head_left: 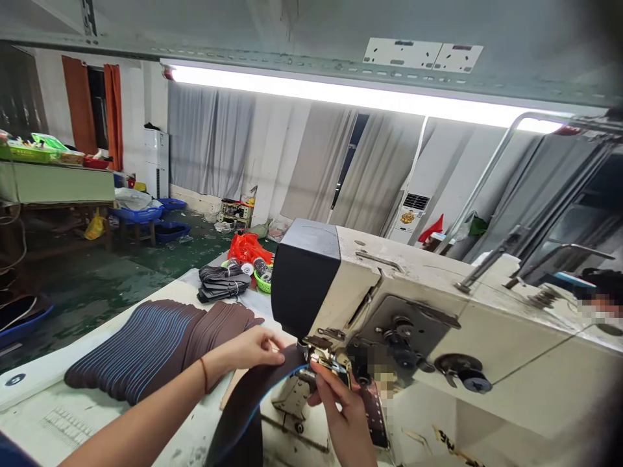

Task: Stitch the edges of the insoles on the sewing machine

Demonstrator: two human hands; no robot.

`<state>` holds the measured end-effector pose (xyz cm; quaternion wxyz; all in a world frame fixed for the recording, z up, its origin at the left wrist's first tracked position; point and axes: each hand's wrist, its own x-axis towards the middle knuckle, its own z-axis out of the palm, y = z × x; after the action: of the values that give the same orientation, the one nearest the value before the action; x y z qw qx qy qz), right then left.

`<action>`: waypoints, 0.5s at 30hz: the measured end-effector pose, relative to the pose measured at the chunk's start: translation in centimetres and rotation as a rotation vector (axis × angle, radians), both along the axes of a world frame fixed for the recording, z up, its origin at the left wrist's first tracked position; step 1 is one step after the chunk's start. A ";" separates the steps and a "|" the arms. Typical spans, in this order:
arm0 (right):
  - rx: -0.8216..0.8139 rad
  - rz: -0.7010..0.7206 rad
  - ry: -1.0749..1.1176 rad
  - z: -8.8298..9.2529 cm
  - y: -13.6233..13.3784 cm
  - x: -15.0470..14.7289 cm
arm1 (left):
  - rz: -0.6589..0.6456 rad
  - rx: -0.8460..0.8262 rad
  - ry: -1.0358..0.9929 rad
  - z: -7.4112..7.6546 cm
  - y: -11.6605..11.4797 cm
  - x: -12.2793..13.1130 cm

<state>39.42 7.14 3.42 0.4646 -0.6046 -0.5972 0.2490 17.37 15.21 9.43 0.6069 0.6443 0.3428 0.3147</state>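
A dark brown strip with a blue edge (248, 395) runs up to the needle area of a cream sewing machine (418, 292) and hangs down toward me. My left hand (256, 349) pinches the strip's upper edge just left of the needle area. Close by, my right hand (338, 405) has its fingertips together at the strip's end beside the metal presser parts (324, 357). The exact contact under these fingertips is hard to see. A fanned stack of similar brown pieces with blue lines (141, 350) lies on the table to the left.
Behind the stack are a dark folded bundle (222, 283), a green basket (263, 284) and a red plastic bag (248, 248). A phone-like object (374, 415) lies right of my right hand. A lit tube lamp (341, 94) hangs above the machine.
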 end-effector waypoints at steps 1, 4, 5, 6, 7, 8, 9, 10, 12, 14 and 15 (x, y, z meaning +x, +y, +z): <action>0.010 -0.013 0.021 0.1 0.0 -0.1 | -0.059 -0.036 0.003 -0.2 0.3 -0.3; 0.021 -0.032 0.093 0.4 -0.1 -0.5 | -0.084 -0.174 -0.107 -1.6 -0.9 -0.5; 0.016 -0.027 0.096 0.5 -0.1 -0.6 | -0.072 -0.216 -0.165 -2.1 -1.8 -0.3; 0.010 -0.020 0.085 0.7 -0.2 -0.6 | -0.062 -0.249 -0.219 -2.5 -2.7 -0.1; 0.004 -0.013 0.067 0.8 -0.2 -0.6 | -0.057 -0.266 -0.264 -2.9 -3.5 0.2; -0.003 -0.006 0.047 0.8 -0.2 -0.6 | -0.058 -0.272 -0.299 -3.0 -4.2 0.5; -0.007 -0.003 0.030 0.8 -0.2 -0.5 | -0.055 -0.272 -0.326 -3.1 -4.9 0.8; -0.009 -0.005 0.022 0.8 -0.2 -0.5 | -0.049 -0.270 -0.343 -3.1 -5.4 1.1; -0.003 -0.013 0.029 0.6 -0.1 -0.4 | -0.027 -0.259 -0.362 -2.8 -6.0 1.5; 0.003 -0.011 0.047 0.4 0.0 -0.3 | -0.009 -0.274 -0.375 -2.6 -6.4 1.7; 0.004 -0.007 0.056 0.3 0.0 -0.3 | -0.001 -0.287 -0.380 -2.6 -6.6 1.7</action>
<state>39.15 7.15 3.76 0.4829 -0.5985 -0.5825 0.2631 19.11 8.62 6.83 0.7461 0.4808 0.2634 0.3779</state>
